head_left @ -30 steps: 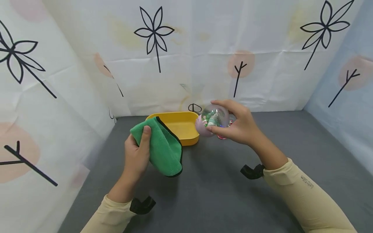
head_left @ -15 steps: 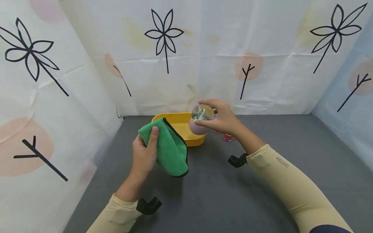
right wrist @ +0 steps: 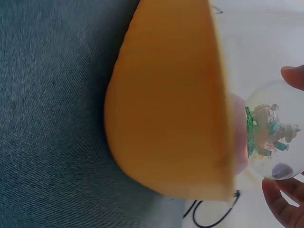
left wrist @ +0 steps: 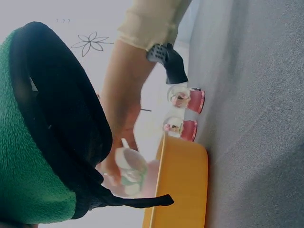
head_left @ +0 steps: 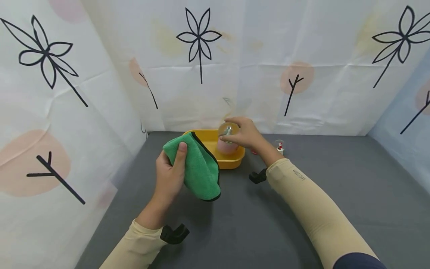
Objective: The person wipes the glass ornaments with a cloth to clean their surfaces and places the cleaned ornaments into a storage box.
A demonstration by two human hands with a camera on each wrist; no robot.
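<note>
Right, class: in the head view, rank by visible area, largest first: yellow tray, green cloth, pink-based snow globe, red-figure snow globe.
1. Green cloth
2. Yellow tray
3. Pink-based snow globe
4. Red-figure snow globe
The cloth is nearer the camera and hides part of the tray, so their real sizes are unsure.

There's loads of free grey table between the sleeves from where I'm standing, plus more right of the right one. Past the hands it's tight: green cloth in the left hand screens one end of the yellow tray, the right hand's snow globe blocks the other, and little globes sit beyond that wrist.
</note>
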